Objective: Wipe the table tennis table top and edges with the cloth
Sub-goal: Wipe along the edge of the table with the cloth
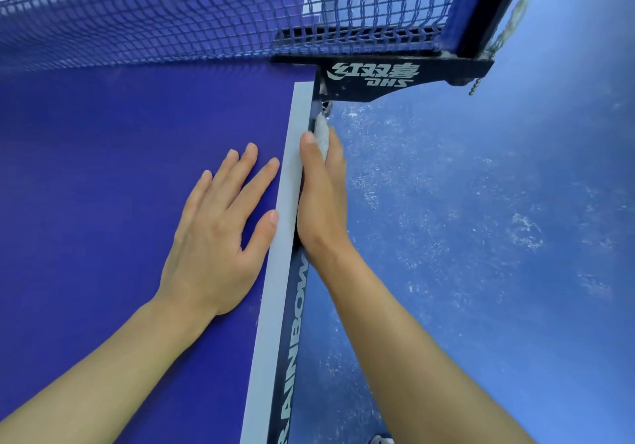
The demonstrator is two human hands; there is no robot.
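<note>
The blue table tennis table top (pixel 103 168) fills the left of the head view, with a white sideline (pixel 285 237) along its right side. My left hand (pixel 220 237) lies flat on the top, fingers straight and spread, thumb on the white line. My right hand (pixel 321 196) holds a grey-white cloth (pixel 322 134) against the dark side edge (pixel 292 323) of the table, thumb over the top rim, fingers down the outer side. Only a small strip of cloth shows above the fingers.
The blue net (pixel 171 21) runs across the top of the view. Its black clamp bracket (pixel 388 76) with white lettering grips the table edge just ahead of my right hand. A scuffed blue floor (pixel 481 237) lies to the right.
</note>
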